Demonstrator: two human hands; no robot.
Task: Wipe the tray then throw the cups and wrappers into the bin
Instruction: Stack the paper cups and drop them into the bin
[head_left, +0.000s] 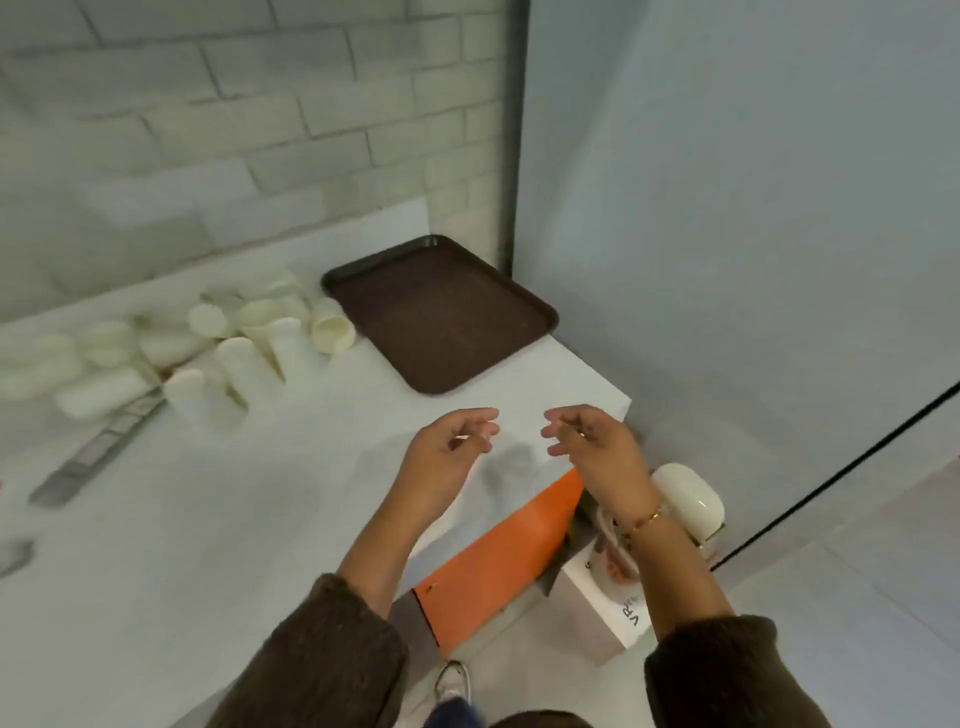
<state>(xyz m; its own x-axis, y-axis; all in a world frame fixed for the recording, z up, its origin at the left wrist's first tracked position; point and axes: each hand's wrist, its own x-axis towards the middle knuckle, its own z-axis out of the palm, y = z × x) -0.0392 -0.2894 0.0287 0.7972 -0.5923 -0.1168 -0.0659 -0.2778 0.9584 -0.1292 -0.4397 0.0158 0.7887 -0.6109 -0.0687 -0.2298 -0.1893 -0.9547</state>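
Hands, two: my left hand and right hand hover empty, fingers loosely curled, before the tray; I judge nesting the cups first would spare trips.

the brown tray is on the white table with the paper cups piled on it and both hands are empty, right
Not quite. The head view shows the paper cups heaped on the white table beside the brown tray, on its left, not on it. The rest holds: the tray is on the table, and the left hand and right hand hold nothing.
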